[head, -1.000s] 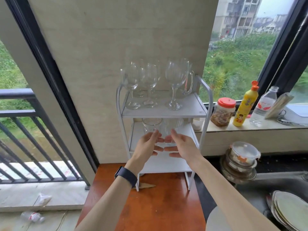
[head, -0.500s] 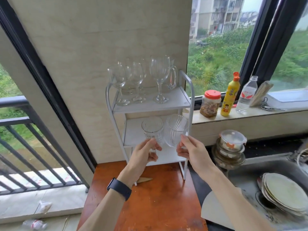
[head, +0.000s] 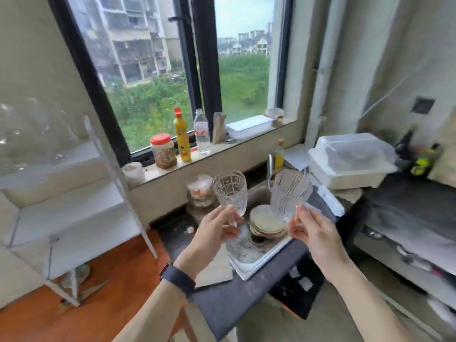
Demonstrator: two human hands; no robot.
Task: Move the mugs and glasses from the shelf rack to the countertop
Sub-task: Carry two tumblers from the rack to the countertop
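Note:
My left hand (head: 213, 230) grips the base of a clear cut-pattern glass (head: 230, 193), held upright above the sink. My right hand (head: 312, 230) holds a second clear ribbed glass (head: 290, 193), tilted slightly left, also over the sink. The white shelf rack (head: 74, 211) stands at the left on the orange-brown counter (head: 103, 302); its middle shelf looks bare. Blurred wine glasses (head: 32, 134) stand on its top shelf at the far left edge of the view.
Stacked plates (head: 266, 222) lie in the sink below both glasses. A dark countertop (head: 232, 302) runs in front of the sink. On the sill stand a red-lidded jar (head: 163, 154), yellow bottle (head: 182, 137) and water bottle (head: 201, 135). A plastic container (head: 350, 161) sits at the right.
Both hands have lifted the two glasses off the rack's middle shelf and carried them right, over the sink. The view has swung right, so the rack now sits at the left.

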